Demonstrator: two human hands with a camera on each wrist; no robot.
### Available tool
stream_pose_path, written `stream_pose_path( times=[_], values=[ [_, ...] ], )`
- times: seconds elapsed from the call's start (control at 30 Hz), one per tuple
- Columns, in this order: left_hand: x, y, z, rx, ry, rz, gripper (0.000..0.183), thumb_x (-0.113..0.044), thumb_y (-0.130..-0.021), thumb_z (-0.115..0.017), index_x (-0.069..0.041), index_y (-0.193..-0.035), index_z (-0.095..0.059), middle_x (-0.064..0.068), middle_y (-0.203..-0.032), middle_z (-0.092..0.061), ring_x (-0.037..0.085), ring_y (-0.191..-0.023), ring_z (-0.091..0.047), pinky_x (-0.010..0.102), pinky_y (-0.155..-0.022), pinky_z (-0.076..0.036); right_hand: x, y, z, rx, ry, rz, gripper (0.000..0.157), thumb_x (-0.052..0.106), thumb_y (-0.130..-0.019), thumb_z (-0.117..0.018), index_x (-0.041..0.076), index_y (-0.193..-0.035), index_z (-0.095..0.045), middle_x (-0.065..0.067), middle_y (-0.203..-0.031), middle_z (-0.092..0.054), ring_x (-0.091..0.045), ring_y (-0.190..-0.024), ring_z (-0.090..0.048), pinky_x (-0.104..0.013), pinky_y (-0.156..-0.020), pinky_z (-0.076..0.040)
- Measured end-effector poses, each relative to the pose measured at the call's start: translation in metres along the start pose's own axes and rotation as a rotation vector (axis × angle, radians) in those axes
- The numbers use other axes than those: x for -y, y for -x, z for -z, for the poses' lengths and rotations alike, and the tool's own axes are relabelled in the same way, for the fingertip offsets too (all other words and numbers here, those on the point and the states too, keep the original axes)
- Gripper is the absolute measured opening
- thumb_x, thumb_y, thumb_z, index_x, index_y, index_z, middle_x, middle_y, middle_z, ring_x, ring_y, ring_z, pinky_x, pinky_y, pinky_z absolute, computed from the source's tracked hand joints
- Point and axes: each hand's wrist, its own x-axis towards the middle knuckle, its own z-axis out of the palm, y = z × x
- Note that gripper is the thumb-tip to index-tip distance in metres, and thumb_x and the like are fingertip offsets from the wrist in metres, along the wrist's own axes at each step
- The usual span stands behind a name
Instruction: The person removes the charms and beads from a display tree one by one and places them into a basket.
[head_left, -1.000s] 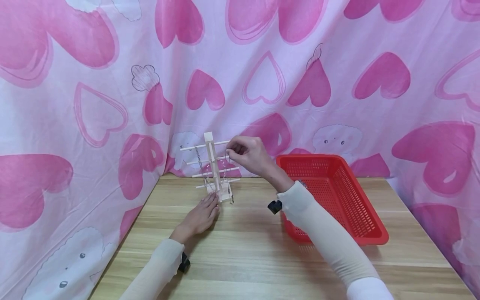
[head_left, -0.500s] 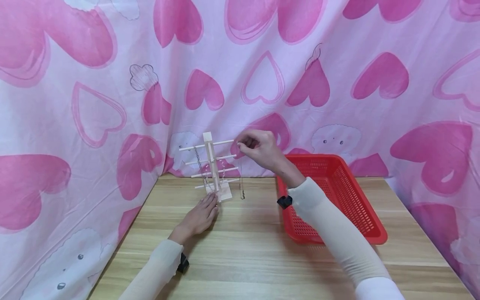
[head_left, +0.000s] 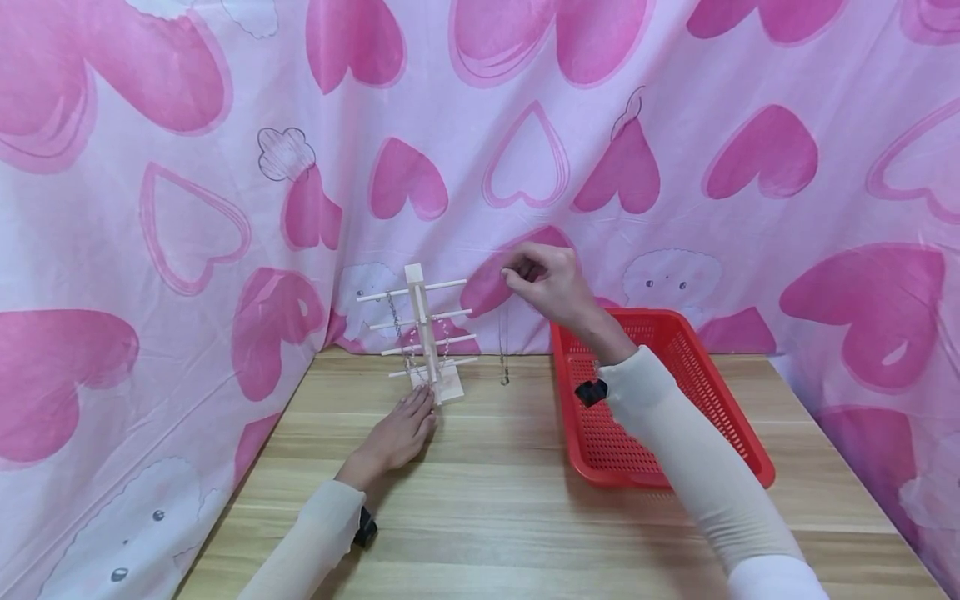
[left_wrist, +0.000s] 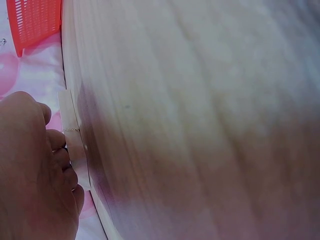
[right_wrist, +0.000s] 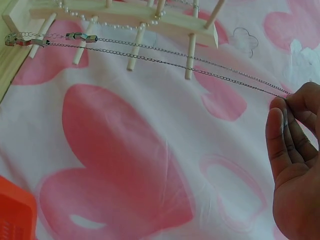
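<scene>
In the head view, a wooden rack [head_left: 426, 337] with a square post and crosswise pegs stands at the table's back left. My left hand [head_left: 396, 435] rests its fingers on the rack's base [head_left: 448, 385]. To the right of the rack, my right hand [head_left: 553, 283] pinches a silver necklace [right_wrist: 82, 37] at the top of its loop. Its thin chain hangs down, with faceted metal beads at the low end, apart from the pegs. A pearl-beaded strand [right_wrist: 107, 25] hangs on the rack, and a silver chain [head_left: 396, 317] droops from its left pegs.
A red perforated plastic basket [head_left: 738, 429] sits on the right of the wood-grain table [head_left: 480, 500], partly hidden by my right forearm. A curtain [head_left: 510, 75] printed with pink hearts closes off the back and sides, close behind the rack.
My right hand has moved right and slightly up from the rack's upper pegs, carrying the necklace clear of them. The left hand stays on the base.
</scene>
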Motion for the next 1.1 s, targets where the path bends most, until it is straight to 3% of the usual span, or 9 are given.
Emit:
stream_pose_path(
  times=[0.23, 0.83, 1.1],
  values=[
    [0.001, 0.0, -0.001, -0.009, 0.002, -0.002, 0.054, -0.031, -0.107, -0.033, 0.0, -0.152, -0.031, 0.016, -0.162, -0.024, 0.033, -0.15, -0.023, 0.049, -0.122, -0.027, 0.035, 0.0, 0.02, 0.004, 0.047, -0.019, 0.004, -0.005, -0.085, -0.066, -0.007, -0.088, -0.069, -0.016, -0.077, -0.068, -0.022, -0.068, -0.061, -0.022, -0.062, -0.053],
    [0.001, 0.0, -0.001, 0.001, 0.004, 0.004, 0.054, -0.031, -0.107, -0.032, -0.001, -0.152, -0.03, 0.016, -0.162, -0.022, 0.032, -0.151, -0.022, 0.049, -0.122, -0.025, 0.03, -0.005, 0.052, -0.055, 0.083, -0.027, 0.004, -0.004, -0.087, -0.065, -0.005, -0.088, -0.069, -0.015, -0.078, -0.068, -0.02, -0.066, -0.059, -0.017, -0.061, -0.052],
    [0.003, 0.0, -0.003, -0.04, 0.04, -0.021, 0.053, -0.027, -0.106, -0.035, 0.002, -0.15, -0.033, 0.019, -0.16, -0.027, 0.036, -0.149, -0.025, 0.052, -0.121, -0.027, 0.031, -0.006, 0.069, -0.112, 0.121, -0.072, 0.006, -0.002, -0.088, -0.066, -0.006, -0.091, -0.068, -0.018, -0.081, -0.067, -0.016, -0.069, -0.057, -0.013, -0.063, -0.05]
  ],
)
